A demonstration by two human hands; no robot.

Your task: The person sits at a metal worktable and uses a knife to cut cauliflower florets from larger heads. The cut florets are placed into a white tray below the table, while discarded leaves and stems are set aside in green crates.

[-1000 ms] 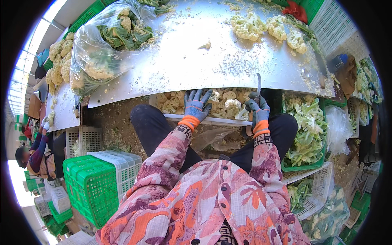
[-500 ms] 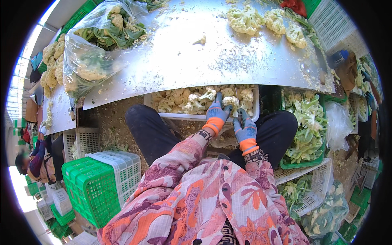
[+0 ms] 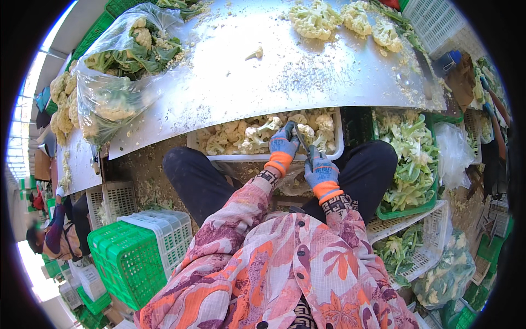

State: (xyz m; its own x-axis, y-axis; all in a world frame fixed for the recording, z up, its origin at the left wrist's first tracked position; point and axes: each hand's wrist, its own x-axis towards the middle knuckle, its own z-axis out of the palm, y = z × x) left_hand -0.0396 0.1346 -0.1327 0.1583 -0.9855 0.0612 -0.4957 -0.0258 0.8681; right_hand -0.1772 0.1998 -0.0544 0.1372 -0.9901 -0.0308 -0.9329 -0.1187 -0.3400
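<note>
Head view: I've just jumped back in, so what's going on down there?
A gloved person is working over a white tray of cauliflower florets, partly under the edge of a shiny table. The right hand holds a knife close beside the left hand, which is at the florets; whether it grips one is hidden. Larger cauliflower pieces lie on the table, and a green crate of leafy trimmings sits to the right.

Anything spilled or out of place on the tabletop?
Yes: crumbs litter the pale tabletop, looking untidy, and one small floret lies stray, apart from the larger cauliflower pieces at far right.
</note>
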